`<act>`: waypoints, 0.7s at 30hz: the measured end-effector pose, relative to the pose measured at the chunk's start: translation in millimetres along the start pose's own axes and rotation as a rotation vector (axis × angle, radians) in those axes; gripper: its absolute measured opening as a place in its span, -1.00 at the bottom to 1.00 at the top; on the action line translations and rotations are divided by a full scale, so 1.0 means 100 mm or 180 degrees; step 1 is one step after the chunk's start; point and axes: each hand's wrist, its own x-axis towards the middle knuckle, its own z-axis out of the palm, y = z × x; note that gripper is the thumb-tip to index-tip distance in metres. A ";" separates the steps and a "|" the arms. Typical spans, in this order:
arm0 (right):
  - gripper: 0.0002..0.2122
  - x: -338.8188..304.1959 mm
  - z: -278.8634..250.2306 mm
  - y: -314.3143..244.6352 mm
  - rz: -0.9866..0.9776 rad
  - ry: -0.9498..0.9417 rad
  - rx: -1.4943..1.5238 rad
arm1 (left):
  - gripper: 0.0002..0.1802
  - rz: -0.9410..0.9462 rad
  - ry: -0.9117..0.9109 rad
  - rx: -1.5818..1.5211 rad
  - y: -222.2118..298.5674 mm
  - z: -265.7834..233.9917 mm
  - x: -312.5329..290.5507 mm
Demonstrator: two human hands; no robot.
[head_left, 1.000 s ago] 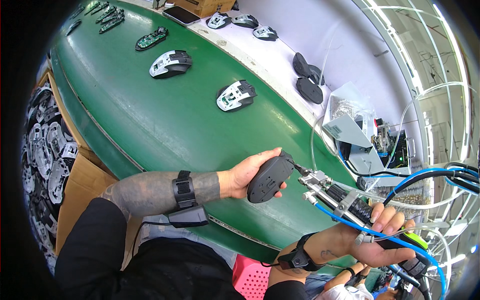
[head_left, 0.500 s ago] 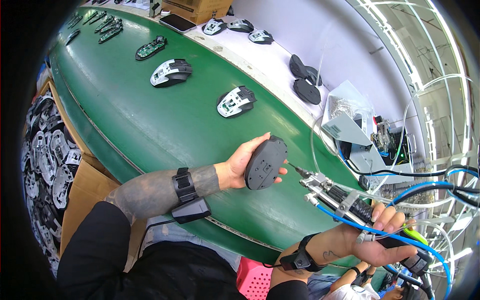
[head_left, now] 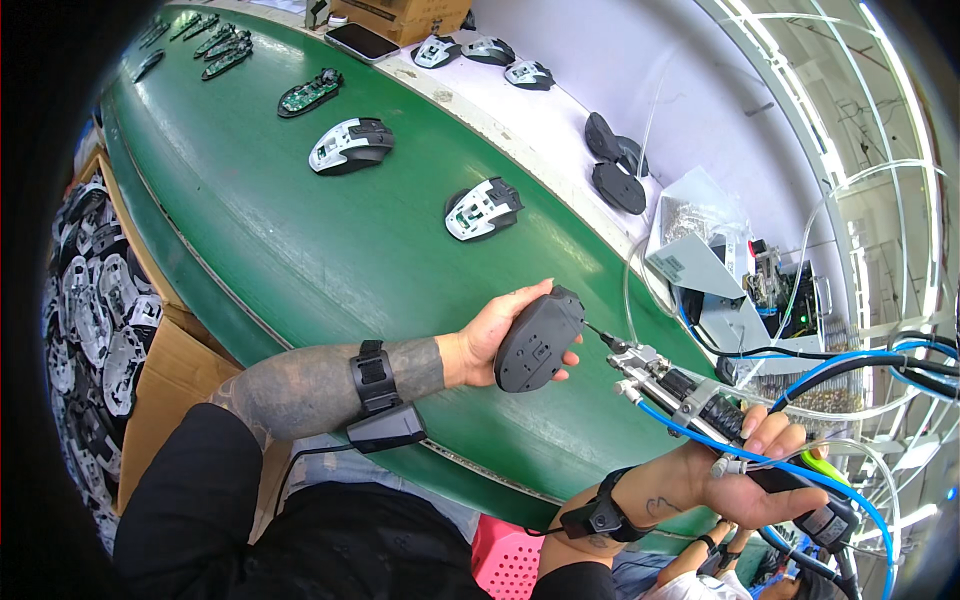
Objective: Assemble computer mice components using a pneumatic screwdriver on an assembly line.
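Note:
My left hand point(head_left: 487, 338) grips a dark computer mouse point(head_left: 538, 342) over the green belt, its underside turned up toward me. The thumb lies at its top edge and fingertips show past its right side. In my right hand point(head_left: 765, 475) is a powered screwdriver point(head_left: 700, 405) with a metal nose, air tubes and a blue hose. Its thin bit reaches the right edge of the mouse near the top; I cannot tell whether it touches. Beyond them on the belt sit two white-and-black mice without their top covers, one nearer point(head_left: 484, 209) and one farther left point(head_left: 350, 146).
Circuit boards on black bases point(head_left: 309, 93) lie along the green belt point(head_left: 230, 190). A cardboard box point(head_left: 165, 400) of mouse shells stands at left. On the far ledge are partial mice point(head_left: 528, 75), black shells point(head_left: 618, 187) and a phone point(head_left: 361, 42). A screw feeder point(head_left: 705, 265) with hoses stands right.
The held mouse has shifted slightly right and down, tilting a little. The screwdriver has moved slightly right, its bit still by the mouse's edge. The view has shifted a little.

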 end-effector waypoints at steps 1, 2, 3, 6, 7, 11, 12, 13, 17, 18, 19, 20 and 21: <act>-0.46 -0.01 0.00 0.01 -0.0003 0.0030 0.0010 | -0.45 -0.0017 0.0008 -0.0004 0.00 0.00 0.00; -0.47 -0.01 0.00 0.01 -0.0006 0.0061 0.0019 | -0.45 -0.0017 0.0005 -0.0005 0.00 0.01 -0.01; -0.47 -0.02 0.00 0.01 -0.0007 0.0060 0.0017 | -0.45 -0.0049 -0.0041 -0.0074 -0.01 0.03 -0.02; -0.48 -0.02 0.00 0.01 0.0068 -0.0012 0.0015 | -0.44 -0.0072 -0.0219 -0.0080 0.01 -0.03 -0.01; -0.48 -0.01 0.00 0.02 0.0041 -0.0025 -0.0001 | -0.43 -0.0064 -0.0361 -0.0006 0.02 -0.04 -0.01; -0.48 -0.05 -0.04 -0.03 0.0101 -0.0036 -0.0173 | -0.44 -0.0154 -0.0101 0.0209 -0.01 -0.06 -0.01; -0.47 -0.06 -0.04 -0.09 0.0125 0.0019 0.0002 | -0.44 0.0001 0.0220 0.0280 -0.03 -0.09 0.02; -0.49 -0.06 -0.02 -0.24 0.0156 -0.0041 0.0077 | -0.44 0.0113 0.0478 0.0348 -0.06 -0.07 0.07; -0.52 -0.18 0.00 -0.51 0.0280 -0.0268 0.0185 | -0.46 0.0281 0.0735 0.0291 0.03 -0.03 0.04; -0.52 -0.22 0.01 -0.52 0.0412 -0.0283 0.0262 | -0.48 0.0360 0.0616 0.0333 0.04 -0.05 0.03; -0.52 -0.27 0.07 -0.53 0.0527 -0.0305 0.0310 | -0.49 0.0421 0.0466 0.0373 0.05 -0.05 0.03; -0.52 -0.32 0.11 -0.49 0.0546 -0.0314 0.0301 | -0.50 0.0427 0.0329 0.0248 0.05 -0.04 0.03; -0.51 -0.39 0.16 -0.46 0.0594 -0.0133 0.0227 | -0.50 0.0407 0.0333 0.0248 0.05 -0.04 0.03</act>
